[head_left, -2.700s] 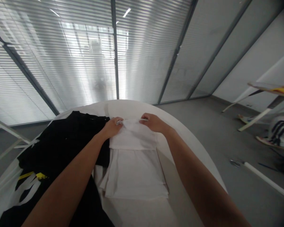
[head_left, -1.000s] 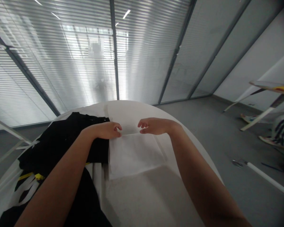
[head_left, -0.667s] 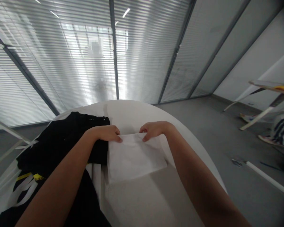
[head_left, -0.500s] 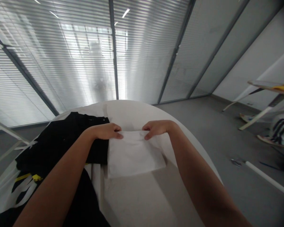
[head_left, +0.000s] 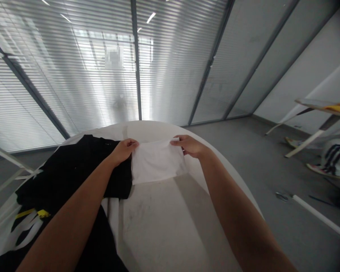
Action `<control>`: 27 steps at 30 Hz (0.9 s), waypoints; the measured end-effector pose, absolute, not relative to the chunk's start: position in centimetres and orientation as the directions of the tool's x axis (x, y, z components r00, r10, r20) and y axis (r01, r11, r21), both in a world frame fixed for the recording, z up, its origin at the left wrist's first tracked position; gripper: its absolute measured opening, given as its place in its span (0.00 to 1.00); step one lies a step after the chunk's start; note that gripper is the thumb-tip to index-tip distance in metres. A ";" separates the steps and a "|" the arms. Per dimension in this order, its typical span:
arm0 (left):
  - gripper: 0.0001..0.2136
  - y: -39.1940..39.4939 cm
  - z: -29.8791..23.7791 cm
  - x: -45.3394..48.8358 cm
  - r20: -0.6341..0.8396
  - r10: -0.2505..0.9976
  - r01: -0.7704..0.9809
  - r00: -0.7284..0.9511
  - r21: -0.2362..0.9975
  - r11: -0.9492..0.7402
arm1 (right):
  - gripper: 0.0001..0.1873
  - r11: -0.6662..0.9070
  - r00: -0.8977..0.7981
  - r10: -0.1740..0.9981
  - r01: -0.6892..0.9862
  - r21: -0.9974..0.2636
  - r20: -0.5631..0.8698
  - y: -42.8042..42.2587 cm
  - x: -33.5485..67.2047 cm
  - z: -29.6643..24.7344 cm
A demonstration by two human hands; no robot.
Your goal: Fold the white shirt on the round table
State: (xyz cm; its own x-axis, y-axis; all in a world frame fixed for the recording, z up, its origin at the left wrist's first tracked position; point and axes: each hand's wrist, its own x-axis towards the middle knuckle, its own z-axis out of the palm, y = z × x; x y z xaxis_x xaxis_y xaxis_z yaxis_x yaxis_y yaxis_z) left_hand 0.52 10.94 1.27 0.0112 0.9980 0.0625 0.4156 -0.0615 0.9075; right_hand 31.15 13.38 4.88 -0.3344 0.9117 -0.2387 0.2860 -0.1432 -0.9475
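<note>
A folded white cloth (head_left: 158, 160), its exact kind unclear, stretches between my hands above the round white table (head_left: 158, 226). My left hand (head_left: 125, 149) pinches its far left corner. At the far right corner, my right hand (head_left: 189, 145) grips the edge between thumb and fingers. The cloth's near edge hangs toward the tabletop; whether it touches I cannot tell. Just left of it lies a black garment (head_left: 70, 166), partly covered by my left forearm.
More black fabric with yellow and white marks (head_left: 44, 214) lies at the near left of the table. Blinds (head_left: 170, 68) hang behind glass ahead. On the right floor are a white pole (head_left: 320, 217), a striped bundle (head_left: 338, 158) and another table (head_left: 314, 104).
Both hands have moved away from me and slightly apart, carrying the white cloth toward the table's far side. Its near edge has drawn back, baring more tabletop.
</note>
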 end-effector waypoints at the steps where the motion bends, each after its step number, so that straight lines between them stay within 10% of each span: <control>1: 0.14 11.2 0.9 0.4 0.102 0.995 0.470 -0.018 0.879 -0.081 | 0.16 -0.159 -0.310 0.915 0.307 -0.938 -0.257 13.4 31.0 4.9; 14: 0.09 9.5 -0.4 0.7 0.632 0.774 0.714 -0.036 0.558 -0.423 | 0.11 -0.096 -0.130 0.983 0.221 -0.971 -0.126 10.4 28.5 7.6; 27: 0.16 -4.7 3.0 0.4 0.337 0.936 0.988 0.098 0.078 -0.131 | 0.10 -0.222 0.460 0.870 0.047 -0.974 -0.176 4.1 42.0 4.4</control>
